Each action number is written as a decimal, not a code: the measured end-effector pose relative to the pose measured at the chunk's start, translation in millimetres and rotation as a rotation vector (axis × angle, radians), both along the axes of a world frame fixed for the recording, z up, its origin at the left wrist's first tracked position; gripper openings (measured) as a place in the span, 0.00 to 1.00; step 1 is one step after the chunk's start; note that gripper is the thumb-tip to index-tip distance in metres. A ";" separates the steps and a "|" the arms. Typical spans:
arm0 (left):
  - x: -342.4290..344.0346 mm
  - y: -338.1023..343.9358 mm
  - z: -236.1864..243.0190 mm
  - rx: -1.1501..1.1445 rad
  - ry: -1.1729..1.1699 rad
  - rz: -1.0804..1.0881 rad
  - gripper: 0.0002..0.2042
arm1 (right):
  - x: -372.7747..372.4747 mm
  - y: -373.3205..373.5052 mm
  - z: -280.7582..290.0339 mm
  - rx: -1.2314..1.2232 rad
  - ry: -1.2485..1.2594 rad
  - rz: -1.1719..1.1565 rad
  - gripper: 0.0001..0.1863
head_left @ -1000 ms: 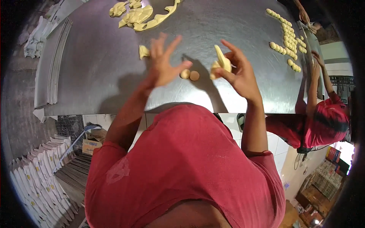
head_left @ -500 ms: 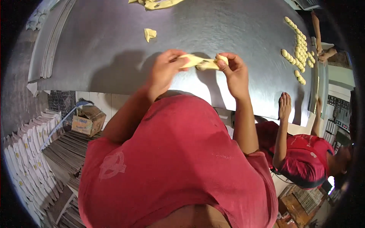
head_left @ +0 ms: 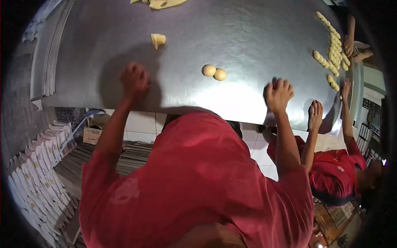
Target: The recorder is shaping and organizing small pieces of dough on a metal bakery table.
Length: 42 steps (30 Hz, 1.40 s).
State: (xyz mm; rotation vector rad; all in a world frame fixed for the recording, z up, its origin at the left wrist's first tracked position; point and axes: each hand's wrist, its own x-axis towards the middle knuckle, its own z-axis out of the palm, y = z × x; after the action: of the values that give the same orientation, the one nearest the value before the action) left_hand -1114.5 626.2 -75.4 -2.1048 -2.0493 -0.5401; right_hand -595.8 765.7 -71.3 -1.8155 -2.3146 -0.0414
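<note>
Dough balls, two small round pale yellow ones [head_left: 214, 72], sat touching each other in the middle of the shiny grey metal desk [head_left: 248, 37], between the two hands. The left hand [head_left: 134, 78] was left of centre, curled and pressed down on the desk. The right hand [head_left: 278, 91] was right of centre, curled down near the desk's front edge. Each hand hid what was under it, so I could not tell if the grip of either one was closed on a bit of dough.

Two balls looked done. A small cut lump of yellow dough [head_left: 158, 39] waited at the upper middle, and a bigger flat heap of dough [head_left: 162, 3] lay at the top edge, so plenty seemed left to roll. At the upper right, rows of small finished dough pieces [head_left: 332, 49] lay near another person's hands [head_left: 316, 112].
</note>
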 end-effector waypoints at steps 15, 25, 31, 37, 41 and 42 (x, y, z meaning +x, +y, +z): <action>-1.1 47.4 -10.0 0.051 -0.145 0.228 0.05 | 8.8 39.8 -12.5 0.218 0.224 -0.069 0.06; -36.7 -27.5 -15.0 -0.032 -0.045 0.112 0.05 | 3.7 -18.9 -15.2 0.060 0.262 0.175 0.06; 26.8 59.0 -24.8 0.108 -0.216 0.230 0.04 | -70.3 30.6 -14.6 0.090 0.516 -0.062 0.06; -29.7 -28.8 -11.4 0.076 -0.207 0.014 0.05 | -18.0 -30.2 0.4 0.035 0.390 0.136 0.06; -50.2 39.7 -16.2 0.044 -0.057 0.288 0.06 | -27.6 38.0 -13.5 0.271 0.327 -0.118 0.06; -32.9 56.0 -19.2 0.071 -0.031 0.344 0.07 | -49.0 43.5 -17.7 0.200 0.502 -0.168 0.06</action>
State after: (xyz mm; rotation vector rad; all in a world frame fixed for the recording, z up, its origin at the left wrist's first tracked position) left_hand -1147.4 682.2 -94.6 -1.6613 -2.3024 -0.5823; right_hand -644.9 809.2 -89.0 -1.6793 -1.7486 0.1378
